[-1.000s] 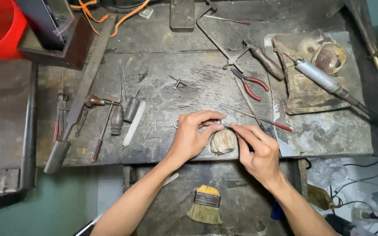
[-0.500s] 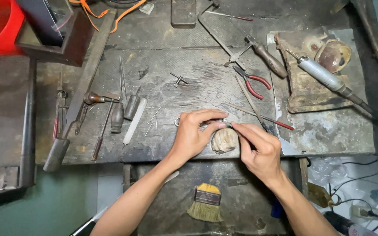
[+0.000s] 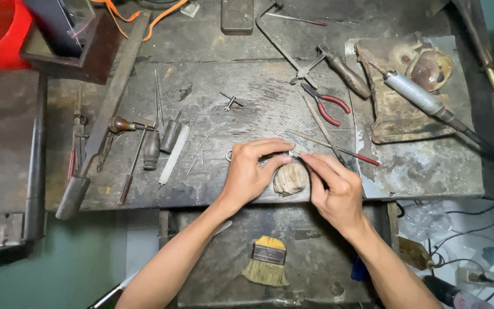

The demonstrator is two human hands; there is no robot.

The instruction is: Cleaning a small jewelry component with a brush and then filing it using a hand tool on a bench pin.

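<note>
Unmoved: left hand (image 3: 247,174), right hand (image 3: 333,186) | fingers pinch small metal piece (image 3: 294,153) | above wooden peg (image 3: 290,178)

We hold our left hand (image 3: 249,174) and right hand (image 3: 333,189) close together, fingertips pinched and meeting, both forearms angled inward

Tiny pale metal piece (image 3: 294,153) — pinched over the rounded, worn wooden peg (image 3: 290,178) — at bench edge

No packages, labels, signs or screens show anywhere on this worn metal workbench (image 3: 247,86), only loose tools.
</note>
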